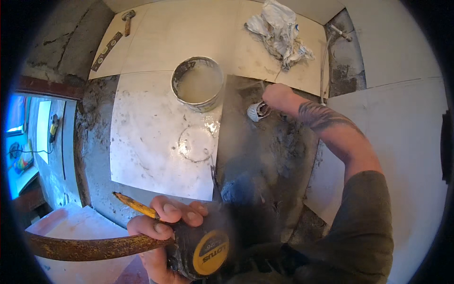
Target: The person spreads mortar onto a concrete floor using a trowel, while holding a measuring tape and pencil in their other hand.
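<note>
Close to me, my left hand (163, 225) is wrapped round a black and yellow tape measure (210, 251). Its worn, rust-stained blade (94, 247) runs out to the left. Between the fingers of that same hand is a short yellow pencil (135, 205). Farther off, my right hand (279, 97) is closed, stretched over the grey mortar bed (279, 151). A thin, pale piece (255, 85) shows at its fingers, blurred, and I cannot make out what it is. Just below the hand a pipe end wrapped in white material (258, 111) sticks up from the mortar.
A bucket of cloudy water (198, 85) stands on a wet white tile (156, 137). Beyond lie a crumpled white bag (279, 33), a hammer (127, 21) and a spirit level (107, 51). A pipe fitting (341, 33) juts out at the far right.
</note>
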`<state>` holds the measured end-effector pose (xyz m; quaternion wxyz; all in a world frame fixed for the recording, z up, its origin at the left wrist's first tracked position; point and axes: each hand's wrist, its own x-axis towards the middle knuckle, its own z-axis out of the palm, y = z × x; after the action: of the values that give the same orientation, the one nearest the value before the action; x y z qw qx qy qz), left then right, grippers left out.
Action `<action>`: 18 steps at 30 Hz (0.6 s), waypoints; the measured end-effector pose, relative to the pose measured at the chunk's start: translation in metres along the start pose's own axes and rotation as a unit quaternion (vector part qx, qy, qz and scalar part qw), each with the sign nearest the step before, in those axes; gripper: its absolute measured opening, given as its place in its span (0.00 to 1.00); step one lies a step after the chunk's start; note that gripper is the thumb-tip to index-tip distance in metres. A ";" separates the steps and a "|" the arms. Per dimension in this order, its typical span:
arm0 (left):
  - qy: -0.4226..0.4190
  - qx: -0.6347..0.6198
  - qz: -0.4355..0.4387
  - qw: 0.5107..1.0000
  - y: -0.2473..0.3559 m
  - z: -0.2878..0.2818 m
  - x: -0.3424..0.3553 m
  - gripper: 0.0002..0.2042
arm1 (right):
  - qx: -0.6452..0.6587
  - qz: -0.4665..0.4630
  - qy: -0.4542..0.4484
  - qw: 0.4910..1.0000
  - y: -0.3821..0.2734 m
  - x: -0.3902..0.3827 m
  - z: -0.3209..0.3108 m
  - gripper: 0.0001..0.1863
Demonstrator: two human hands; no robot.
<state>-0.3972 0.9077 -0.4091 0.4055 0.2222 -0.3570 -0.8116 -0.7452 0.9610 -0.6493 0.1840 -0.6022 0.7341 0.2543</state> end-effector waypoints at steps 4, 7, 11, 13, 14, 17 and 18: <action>0.008 -0.033 0.003 0.999 0.001 -0.002 -0.002 0.06 | 0.004 0.055 0.046 0.997 0.014 -0.034 -0.005 0.07; -0.042 -0.016 0.019 0.999 0.000 -0.006 0.000 0.07 | 0.048 0.113 0.108 0.986 0.013 -0.043 0.001 0.09; -0.055 -0.019 0.006 0.998 -0.003 -0.004 0.000 0.06 | 0.113 0.129 0.103 0.980 0.006 -0.028 0.004 0.11; -0.061 -0.015 0.011 0.998 -0.004 -0.003 0.001 0.05 | 0.113 0.132 0.087 0.981 0.001 -0.014 -0.001 0.11; -0.061 -0.020 0.005 0.998 -0.004 -0.002 0.001 0.05 | 0.116 0.130 0.095 0.980 -0.001 -0.007 -0.004 0.11; -0.073 -0.026 -0.006 0.997 -0.005 -0.003 0.004 0.06 | 0.106 0.112 0.097 0.983 -0.009 0.011 -0.012 0.12; -0.084 -0.026 -0.010 0.996 -0.005 -0.005 0.006 0.06 | 0.101 0.134 0.108 0.980 -0.012 0.016 -0.014 0.11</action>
<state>-0.3995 0.9033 -0.4162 0.3714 0.1467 -0.3661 -0.8405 -0.7363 0.9380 -0.6486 0.1274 -0.5005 0.8456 0.1348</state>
